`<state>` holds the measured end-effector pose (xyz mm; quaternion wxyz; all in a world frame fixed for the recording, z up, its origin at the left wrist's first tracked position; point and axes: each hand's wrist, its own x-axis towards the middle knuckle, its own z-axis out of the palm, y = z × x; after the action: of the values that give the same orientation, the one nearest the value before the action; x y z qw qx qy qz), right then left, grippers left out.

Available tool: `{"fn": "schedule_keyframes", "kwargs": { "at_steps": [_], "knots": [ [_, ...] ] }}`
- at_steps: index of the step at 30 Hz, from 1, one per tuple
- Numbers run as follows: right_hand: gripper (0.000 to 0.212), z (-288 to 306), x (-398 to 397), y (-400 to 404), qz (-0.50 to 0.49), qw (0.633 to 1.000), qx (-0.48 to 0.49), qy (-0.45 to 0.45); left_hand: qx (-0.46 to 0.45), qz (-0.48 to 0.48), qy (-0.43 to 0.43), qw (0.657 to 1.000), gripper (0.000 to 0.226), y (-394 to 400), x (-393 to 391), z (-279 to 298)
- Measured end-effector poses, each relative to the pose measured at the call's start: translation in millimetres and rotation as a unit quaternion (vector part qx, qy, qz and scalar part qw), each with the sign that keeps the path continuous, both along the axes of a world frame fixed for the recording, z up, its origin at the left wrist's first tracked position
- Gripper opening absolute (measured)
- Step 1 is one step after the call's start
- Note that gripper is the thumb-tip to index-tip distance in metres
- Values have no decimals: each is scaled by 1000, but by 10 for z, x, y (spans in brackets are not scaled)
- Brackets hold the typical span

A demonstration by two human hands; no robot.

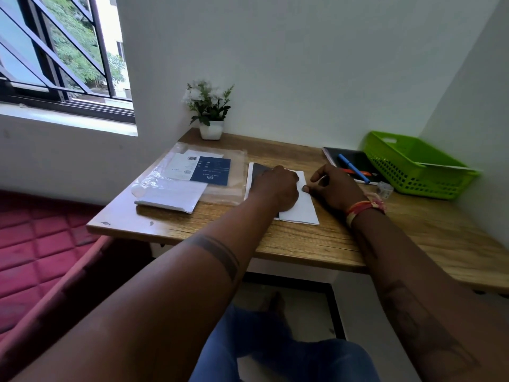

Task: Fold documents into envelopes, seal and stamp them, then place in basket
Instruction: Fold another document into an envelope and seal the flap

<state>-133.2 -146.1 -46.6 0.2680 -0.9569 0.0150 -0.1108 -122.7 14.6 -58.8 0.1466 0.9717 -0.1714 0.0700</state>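
A white folded sheet of paper (303, 209) lies on the wooden table (303, 244) in front of me. My left hand (276, 188) rests on its left part, knuckles up, covering a dark-edged sheet (259, 170) beneath. My right hand (334, 186) is at the paper's right edge, thumb and fingers pinching it. A green plastic basket (418, 166) stands at the far right with a white envelope inside. A clear plastic sleeve (192, 172) with blue and white printed documents lies to the left, and a white envelope stack (170, 198) rests on its near corner.
A black notebook (352, 161) with a blue pen (352, 168) lies next to the basket. A small clear object (385, 190) sits by my right wrist. A white potted plant (210, 111) stands at the back. Walls close off the back and right; a red seat is left.
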Motion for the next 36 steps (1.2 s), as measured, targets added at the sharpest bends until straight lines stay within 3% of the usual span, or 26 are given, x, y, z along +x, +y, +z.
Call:
{"fn": "schedule_keyframes", "kwargs": {
  "at_steps": [23, 36],
  "knots": [
    [33, 0, -972, -50, 61, 998, 13, 9, 2, 1, -13, 1000, 46, 11, -62, 22],
    [33, -57, -532, -111, 75, 989, -130, 11, 5, -11, -8, 1000, 45, 17, -80, 35]
  ]
}}
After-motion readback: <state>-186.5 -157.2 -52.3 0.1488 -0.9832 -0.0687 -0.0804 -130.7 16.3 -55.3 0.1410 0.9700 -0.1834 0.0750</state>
